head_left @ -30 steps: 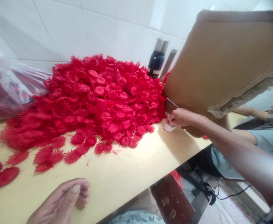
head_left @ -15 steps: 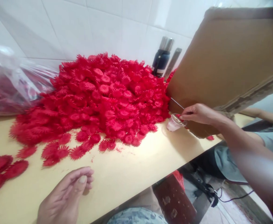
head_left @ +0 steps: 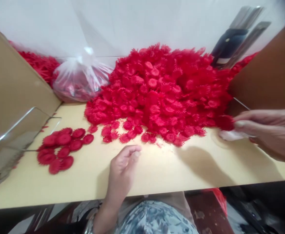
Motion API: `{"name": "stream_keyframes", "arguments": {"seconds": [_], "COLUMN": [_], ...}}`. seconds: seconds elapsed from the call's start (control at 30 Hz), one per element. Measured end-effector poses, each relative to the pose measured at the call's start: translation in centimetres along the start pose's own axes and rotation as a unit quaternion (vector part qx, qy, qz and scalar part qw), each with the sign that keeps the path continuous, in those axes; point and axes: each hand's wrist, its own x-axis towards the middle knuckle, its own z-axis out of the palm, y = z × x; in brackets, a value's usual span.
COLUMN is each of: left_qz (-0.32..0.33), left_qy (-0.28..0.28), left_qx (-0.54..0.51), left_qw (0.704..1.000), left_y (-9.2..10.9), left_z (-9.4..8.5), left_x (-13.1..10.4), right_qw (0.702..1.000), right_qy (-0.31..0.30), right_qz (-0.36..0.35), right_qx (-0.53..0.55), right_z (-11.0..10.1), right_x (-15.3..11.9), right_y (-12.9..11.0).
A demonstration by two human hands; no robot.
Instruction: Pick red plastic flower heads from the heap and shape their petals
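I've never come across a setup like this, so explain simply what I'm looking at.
No machine here: these are a person's own bare hands, filmed by one camera worn on the head, looking forward and down. On the pale table lies a big pile of red fringed pieces, with a smaller group of red discs to its left and a tied plastic bag behind. The right hand pinches one red piece; the left hand is loosely curled.
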Motion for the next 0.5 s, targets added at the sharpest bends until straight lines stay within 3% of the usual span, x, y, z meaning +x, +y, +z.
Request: {"name": "stream_keyframes", "arguments": {"seconds": [0.1, 0.23, 0.3, 0.33, 0.5], "left_qz": [-0.036, -0.102, -0.12, -0.121, -0.072], "left_qy": [-0.057, -0.121, -0.109, -0.091, 0.003], "left_qx": [-0.122, -0.292, -0.338, -0.35, -0.366], "left_qw": [0.99, 0.943, 0.927, 0.925, 0.928], "left_y": [0.2, 0.1, 0.0, -0.1, -0.2], "left_z": [1.8, 2.8, 2.6, 2.3, 0.7], "left_x": [0.4, 1.0, 1.1, 1.1, 1.0], "right_qw": [0.97, 0.878, 0.853, 0.855, 0.912], "right_qy": [-0.173, -0.335, -0.383, -0.393, -0.336], "right_qz": [0.01, -0.006, -0.018, -0.026, -0.087], "right_qx": [0.168, 0.341, 0.355, 0.338, 0.219], "right_z": [7.5, 15.6, 17.5, 18.0, 17.9], "right_x": [-0.6, -1.3, -1.6, -1.7, -1.9], "right_y": [-3.5, -6.3, -6.8, -7.0, -7.5]}}
